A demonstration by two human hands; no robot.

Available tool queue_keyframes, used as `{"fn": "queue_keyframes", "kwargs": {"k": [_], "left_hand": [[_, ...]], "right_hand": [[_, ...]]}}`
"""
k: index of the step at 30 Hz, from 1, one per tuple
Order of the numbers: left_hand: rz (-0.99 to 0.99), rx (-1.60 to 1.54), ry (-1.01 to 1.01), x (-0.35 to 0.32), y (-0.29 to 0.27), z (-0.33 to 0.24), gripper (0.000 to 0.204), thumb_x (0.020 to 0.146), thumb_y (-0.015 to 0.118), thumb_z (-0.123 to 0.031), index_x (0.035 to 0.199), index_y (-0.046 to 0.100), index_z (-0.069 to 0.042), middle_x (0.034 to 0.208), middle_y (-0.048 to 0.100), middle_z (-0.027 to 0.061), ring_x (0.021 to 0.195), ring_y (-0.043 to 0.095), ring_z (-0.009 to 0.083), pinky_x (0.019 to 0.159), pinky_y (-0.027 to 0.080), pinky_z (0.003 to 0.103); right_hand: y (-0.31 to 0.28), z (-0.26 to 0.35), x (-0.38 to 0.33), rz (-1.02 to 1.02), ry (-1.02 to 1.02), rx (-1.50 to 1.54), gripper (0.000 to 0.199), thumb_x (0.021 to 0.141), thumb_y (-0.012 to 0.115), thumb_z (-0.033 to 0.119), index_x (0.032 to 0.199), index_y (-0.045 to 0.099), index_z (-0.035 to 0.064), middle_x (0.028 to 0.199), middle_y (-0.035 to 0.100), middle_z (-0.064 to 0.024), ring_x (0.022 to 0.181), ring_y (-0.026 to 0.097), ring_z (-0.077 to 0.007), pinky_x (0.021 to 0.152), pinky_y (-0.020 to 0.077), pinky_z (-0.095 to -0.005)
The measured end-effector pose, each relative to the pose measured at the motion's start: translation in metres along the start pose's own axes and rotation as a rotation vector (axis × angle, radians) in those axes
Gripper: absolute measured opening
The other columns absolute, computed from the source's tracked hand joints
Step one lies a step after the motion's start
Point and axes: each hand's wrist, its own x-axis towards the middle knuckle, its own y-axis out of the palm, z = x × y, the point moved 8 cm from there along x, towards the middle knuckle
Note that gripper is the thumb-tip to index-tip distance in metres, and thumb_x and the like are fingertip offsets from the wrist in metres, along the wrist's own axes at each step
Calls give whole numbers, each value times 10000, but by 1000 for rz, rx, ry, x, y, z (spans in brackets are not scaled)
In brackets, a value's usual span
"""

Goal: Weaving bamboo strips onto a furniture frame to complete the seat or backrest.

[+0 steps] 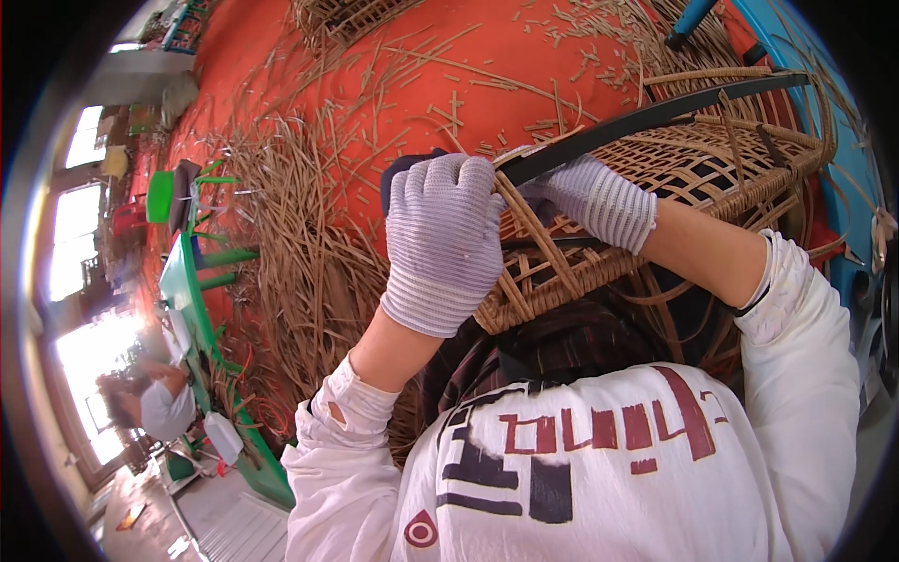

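A woven rattan basket or frame (707, 169) with an open lattice lies across my lap, tilted toward the right. Over it runs a long dark flat strip (646, 122), its lower end meeting my gloved left hand (445, 234). That hand is closed in a fist about the strip's end, where a pale rattan strip (538, 229) also comes in. My gloved right hand (599, 197) reaches over the lattice and under the dark strip; its fingers are hidden behind the strip and the left hand. Something dark blue (403, 178) shows just beyond my left knuckles.
Loose rattan strips (304, 253) lie heaped on the red floor (375, 94) at left, with cut bits scattered beyond. Another woven piece (351, 19) stands at the far edge. A green table (192, 281) with a person (169, 407) is at left; a blue frame (796, 47) borders the right.
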Motion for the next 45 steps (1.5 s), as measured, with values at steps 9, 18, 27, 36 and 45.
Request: {"fn": "queue_keyframes", "kwargs": {"k": [9,18,27,36,45], "left_hand": [[44,-32,-65,-1,1,4,264,779,691,-100,1017,586,-50,910,617,139,865,578,344,792,441,455],[130,-301,-234,1,5,18,274,816,674,-85,1060,575,-10,878,638,191,834,612,398,754,468,482],[93,-314,-200,1,5,23,312,799,696,-91,1074,577,-5,872,642,184,812,623,387,738,490,461],[5,-343,-187,0,1,29,338,761,754,-110,1047,586,-46,822,638,137,770,628,349,705,500,433],[17,-413,-186,2,0,30,296,740,745,-81,1002,613,-43,837,649,141,782,639,336,728,514,405]], "right_hand": [[6,3,4,25,16,-98,287,975,602,263,1156,620,40,880,693,-105,736,693,-173,656,605,-311],[10,5,-23,202,-181,266,318,937,644,180,1184,606,-18,977,690,-123,835,711,-209,772,607,-318],[9,19,-30,136,-212,-62,339,991,590,209,1260,593,2,1038,681,-85,860,654,-133,782,570,-295],[-6,25,-46,-26,-277,-166,307,986,577,166,1242,619,2,896,700,-73,800,634,-101,737,548,-255],[-11,24,-43,-112,-413,-279,279,966,604,157,1214,636,34,949,710,-142,868,692,-238,810,547,-337]]}}
